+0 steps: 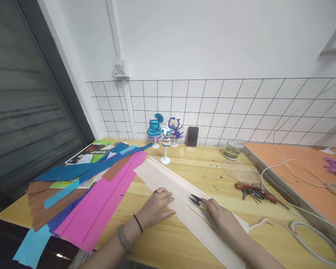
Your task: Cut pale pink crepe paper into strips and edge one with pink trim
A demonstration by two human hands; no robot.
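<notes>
A long pale pink sheet of crepe paper (162, 177) lies diagonally across the wooden table under both hands. My left hand (159, 205) rests at its left edge, fingers apart, with the fingertips touching the paper. In my right hand (217, 215) is a pair of thread snips (197, 201), dark blades apart and pointing up-left over the sheet. A slit or fold line runs through the paper beside the blades. My right palm hides most of the snips' handle.
Magenta crepe paper (100, 203), blue strips (70, 170) and brown sheets (47, 201) lie left over a book (88, 151). Small decorated dress forms (165, 140), a phone (192, 136), a glass cup (233, 149), keys (254, 192) and a tape roll (315, 243) stand or lie around.
</notes>
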